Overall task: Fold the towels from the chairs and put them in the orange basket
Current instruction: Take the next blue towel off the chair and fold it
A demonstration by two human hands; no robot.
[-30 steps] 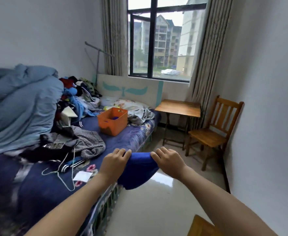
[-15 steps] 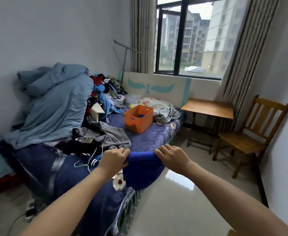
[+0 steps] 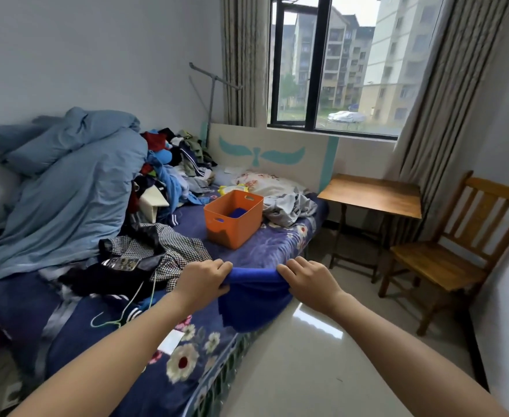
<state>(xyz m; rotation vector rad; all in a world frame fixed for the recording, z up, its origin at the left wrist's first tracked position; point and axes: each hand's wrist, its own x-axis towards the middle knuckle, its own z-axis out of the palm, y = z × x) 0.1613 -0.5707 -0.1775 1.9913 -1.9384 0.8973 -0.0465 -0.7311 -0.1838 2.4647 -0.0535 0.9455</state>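
Towel, blue [image 3: 254, 299]: one, held up by its top edge between the hands, hanging below them at the edge of the bed [image 3: 265, 251].
Left hand [image 3: 202, 281]: fingers curled over the towel's left end.
Right hand [image 3: 310, 279]: fingers curled over its right end. Hands apart, level.
Orange basket [image 3: 232, 233]: upright on the bed beyond the hands, blue cloth [image 3: 237, 212] inside.
Checked garment [image 3: 156, 251]: on the bed, just left of the left hand.
Wooden worktop [image 3: 370, 197], wooden chair [image 3: 433, 266]: beyond and right of the right hand.
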